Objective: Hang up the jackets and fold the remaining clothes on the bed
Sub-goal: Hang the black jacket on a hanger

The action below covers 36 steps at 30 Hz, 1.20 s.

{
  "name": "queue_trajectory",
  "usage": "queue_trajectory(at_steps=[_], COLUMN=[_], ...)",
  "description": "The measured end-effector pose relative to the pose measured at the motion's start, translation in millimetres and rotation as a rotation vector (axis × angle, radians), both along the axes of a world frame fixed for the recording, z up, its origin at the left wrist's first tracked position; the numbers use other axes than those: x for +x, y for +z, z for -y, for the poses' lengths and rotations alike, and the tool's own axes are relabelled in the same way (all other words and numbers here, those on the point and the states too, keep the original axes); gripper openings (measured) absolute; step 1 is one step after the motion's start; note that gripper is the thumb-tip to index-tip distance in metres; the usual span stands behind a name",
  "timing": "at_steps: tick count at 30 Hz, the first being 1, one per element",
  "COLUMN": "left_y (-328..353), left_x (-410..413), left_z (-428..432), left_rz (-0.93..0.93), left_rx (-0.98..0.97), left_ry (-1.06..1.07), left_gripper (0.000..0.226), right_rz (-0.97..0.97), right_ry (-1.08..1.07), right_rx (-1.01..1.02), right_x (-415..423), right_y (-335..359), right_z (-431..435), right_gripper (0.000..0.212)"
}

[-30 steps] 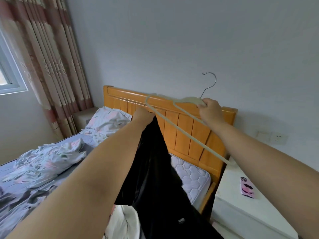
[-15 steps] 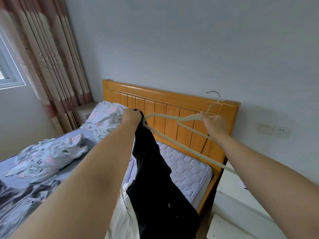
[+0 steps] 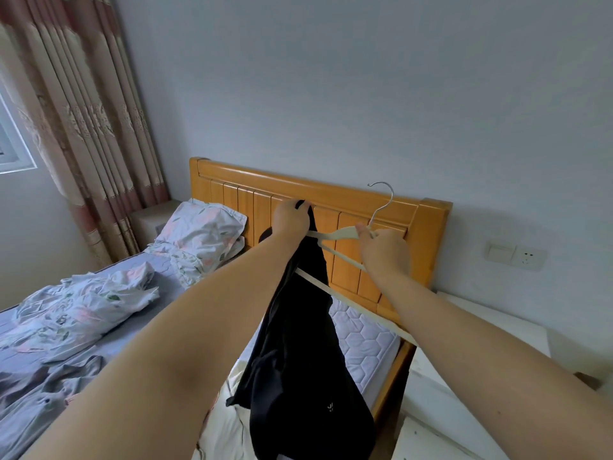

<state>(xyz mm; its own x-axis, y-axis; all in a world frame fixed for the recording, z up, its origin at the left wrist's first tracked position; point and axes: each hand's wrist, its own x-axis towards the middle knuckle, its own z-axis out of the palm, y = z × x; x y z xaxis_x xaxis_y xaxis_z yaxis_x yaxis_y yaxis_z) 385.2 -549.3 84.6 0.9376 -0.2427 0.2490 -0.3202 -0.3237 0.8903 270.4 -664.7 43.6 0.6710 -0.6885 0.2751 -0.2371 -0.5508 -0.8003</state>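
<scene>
Hanging step: my left hand (image 3: 290,220) pinches the black jacket (image 3: 298,343) at its top; my right hand (image 3: 384,250), fingers curled, grips the hanger (image 3: 341,233) neck. Next, probably: seat a hanger arm inside the shoulder

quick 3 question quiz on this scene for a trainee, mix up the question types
1. True or false: the left hand and the right hand both hold nothing.
2. Multiple choice: what do the right hand's fingers grip? A) a phone B) the cream hanger C) a curtain
3. Fill in the blank: the left hand holds the black jacket up in front of the wooden ____.

Key: 1 false; 2 B; 3 headboard
</scene>
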Motion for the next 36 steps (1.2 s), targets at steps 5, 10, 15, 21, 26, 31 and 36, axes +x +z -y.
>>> queue_trajectory(at_steps=[5, 10, 15, 21, 26, 31, 36], left_y=[20, 39, 47, 33, 47, 42, 44], left_x=[-22, -35, -33, -35, -17, 21, 57], left_z=[13, 19, 8, -3, -26, -58, -79], left_rz=[0.010, -0.059, -0.173, -0.240, 0.209, -0.065, -0.005], left_rx=[-0.169, -0.360, -0.500, -0.416, -0.097, -0.343, -0.369], left_ry=[-0.089, -0.166, -0.275, -0.178, -0.268, -0.108, 0.209], left_gripper=[0.027, 0.024, 0.029, 0.008, 0.005, 0.026, 0.014], right_rz=[0.073, 0.135, 0.303, 0.369, 0.405, 0.467, 0.408], right_ry=[-0.052, -0.043, -0.028, -0.024, -0.042, 0.054, 0.094], right_rx=[0.142, 0.096, 0.243, 0.422, 0.503, 0.422, 0.385], right_x=[6, 14, 21, 25, 28, 25, 24], right_y=[10, 41, 67, 40, 60, 80, 76], right_z=[-13, -15, -6, -12, -5, 7, 5], right_gripper=[0.054, 0.049, 0.052, 0.049, 0.050, 0.048, 0.048])
